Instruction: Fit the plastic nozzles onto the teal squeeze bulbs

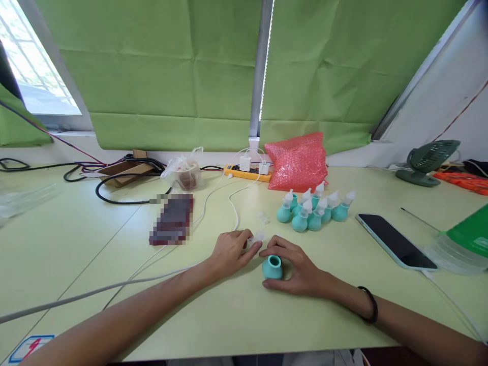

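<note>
My right hand point(295, 267) curls around a small teal rubber bulb point(271, 269), thumb at its near side and fingers at its far side. The bulb stands upright on the table, its round opening facing up. To the left of it, my left hand point(232, 251) is closed, with thumb and forefinger at a translucent plastic nozzle point(258, 237) that is partly hidden by the fingers. Another clear plastic piece point(263, 217) lies just beyond. Farther back on the right stands a group of several teal bulbs point(314, 219) fitted with whitish translucent nozzles.
Behind the bulbs lies a red bubble-wrap bag point(297, 163). A phone point(396, 241) and a green-labelled clear container point(463, 244) are at the right. White cables point(148, 278) cross the left side from a yellow power strip point(246, 174). A pixelated dark object point(172, 219) lies left of centre.
</note>
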`<state>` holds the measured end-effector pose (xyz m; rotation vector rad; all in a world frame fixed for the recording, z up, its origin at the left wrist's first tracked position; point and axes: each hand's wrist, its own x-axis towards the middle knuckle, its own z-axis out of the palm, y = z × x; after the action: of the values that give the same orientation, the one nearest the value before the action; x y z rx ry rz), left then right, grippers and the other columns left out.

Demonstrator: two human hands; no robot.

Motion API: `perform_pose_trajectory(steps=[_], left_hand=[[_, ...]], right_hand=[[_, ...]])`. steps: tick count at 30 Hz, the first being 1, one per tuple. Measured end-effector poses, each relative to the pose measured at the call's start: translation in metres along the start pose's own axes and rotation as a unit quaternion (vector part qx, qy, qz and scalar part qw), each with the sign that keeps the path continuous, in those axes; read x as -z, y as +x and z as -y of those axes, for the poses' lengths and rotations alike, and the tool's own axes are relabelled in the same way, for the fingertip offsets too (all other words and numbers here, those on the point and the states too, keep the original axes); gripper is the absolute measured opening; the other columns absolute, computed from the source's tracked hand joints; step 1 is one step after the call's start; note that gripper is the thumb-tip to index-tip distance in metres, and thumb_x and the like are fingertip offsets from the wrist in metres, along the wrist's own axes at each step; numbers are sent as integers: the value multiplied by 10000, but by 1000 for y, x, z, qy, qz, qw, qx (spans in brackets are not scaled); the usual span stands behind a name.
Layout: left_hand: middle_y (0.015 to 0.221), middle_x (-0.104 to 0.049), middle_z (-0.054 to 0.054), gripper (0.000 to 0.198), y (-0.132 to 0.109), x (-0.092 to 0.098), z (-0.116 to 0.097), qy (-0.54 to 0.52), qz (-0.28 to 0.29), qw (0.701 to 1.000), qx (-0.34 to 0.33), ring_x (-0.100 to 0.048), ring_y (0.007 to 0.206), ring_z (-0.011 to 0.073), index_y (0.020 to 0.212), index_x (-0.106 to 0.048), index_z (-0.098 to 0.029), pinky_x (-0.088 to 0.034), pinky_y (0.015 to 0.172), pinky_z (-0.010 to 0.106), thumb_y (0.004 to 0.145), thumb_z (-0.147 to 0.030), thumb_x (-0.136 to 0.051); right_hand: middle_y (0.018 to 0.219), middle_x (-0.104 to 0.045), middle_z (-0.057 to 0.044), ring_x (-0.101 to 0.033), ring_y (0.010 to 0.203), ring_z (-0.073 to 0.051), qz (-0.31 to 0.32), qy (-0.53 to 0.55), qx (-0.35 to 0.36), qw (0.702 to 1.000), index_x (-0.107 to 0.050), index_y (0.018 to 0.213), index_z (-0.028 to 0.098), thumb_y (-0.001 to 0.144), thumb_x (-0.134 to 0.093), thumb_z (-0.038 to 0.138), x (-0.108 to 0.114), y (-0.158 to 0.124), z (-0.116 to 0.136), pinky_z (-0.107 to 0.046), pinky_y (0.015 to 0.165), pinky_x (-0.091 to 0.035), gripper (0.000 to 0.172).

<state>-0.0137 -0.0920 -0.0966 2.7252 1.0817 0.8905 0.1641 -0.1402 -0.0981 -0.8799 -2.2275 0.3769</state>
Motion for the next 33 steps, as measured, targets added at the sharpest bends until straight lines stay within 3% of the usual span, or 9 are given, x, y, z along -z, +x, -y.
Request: perform_pose_trajectory(steps=[5,8,13,16,19,21,27,33], left_hand=[[576,-565,10,261,-1,2,0,-5,21,1000,-18,-521,506,131,811,-481,-152,-365,492,217,844,-342,-305],[582,-556,10,251,-4,4,1,-20,22,999,-40,-513,507,132,850,-461,-146,-363,489,217,854,-315,-276],[530,-503,-11,234,-7,7,3,-57,-15,997,-55,-463,446,119,808,-419,-159,-340,461,214,862,-259,-214],[528,-505,-7,211,-8,6,4,-60,-16,993,-103,-455,439,119,785,-400,-165,-335,455,215,854,-264,-227],[578,-543,19,215,-8,4,5,-39,26,984,-170,-480,479,132,792,-411,-162,-342,474,226,849,-294,-251],[583,-546,17,232,-8,3,5,-32,64,981,-181,-487,488,136,814,-417,-161,-338,477,227,859,-303,-240],[599,-530,5,242,-7,11,-3,-45,196,969,-143,-504,529,134,852,-422,-164,-339,507,214,875,-335,-252],[561,-469,-17,309,-1,28,-17,-59,263,956,-112,-469,521,117,722,-394,-175,-323,500,207,891,-333,-188]], right_hand=[[783,-523,-31,-512,721,-155,-65,27,-3,998,-477,857,190,585,-633,198,-1,1,2,-281,632,-446,315],[829,-509,-50,-506,778,-164,-88,8,12,996,-500,904,187,627,-585,158,1,2,3,-293,664,-447,290],[796,-424,-42,-471,737,-161,-147,-35,16,988,-536,935,210,633,-504,84,2,1,-2,-296,606,-441,329],[807,-400,-50,-465,746,-162,-161,-54,10,985,-527,951,199,637,-475,67,2,-1,-3,-294,609,-440,345],[862,-453,-70,-491,762,-162,-116,-68,11,991,-495,973,181,638,-458,66,1,-3,-4,-287,627,-441,357],[816,-512,-52,-512,707,-153,-83,-84,20,993,-471,973,179,637,-454,77,-1,-4,-6,-274,606,-436,352],[672,-568,-16,-530,583,-133,-105,-185,78,974,-476,892,164,660,-465,107,-5,-7,-14,-233,511,-404,239],[656,-586,-44,-532,567,-140,-90,-310,133,937,-516,848,128,701,-411,103,1,-5,-7,-235,466,-365,182]])
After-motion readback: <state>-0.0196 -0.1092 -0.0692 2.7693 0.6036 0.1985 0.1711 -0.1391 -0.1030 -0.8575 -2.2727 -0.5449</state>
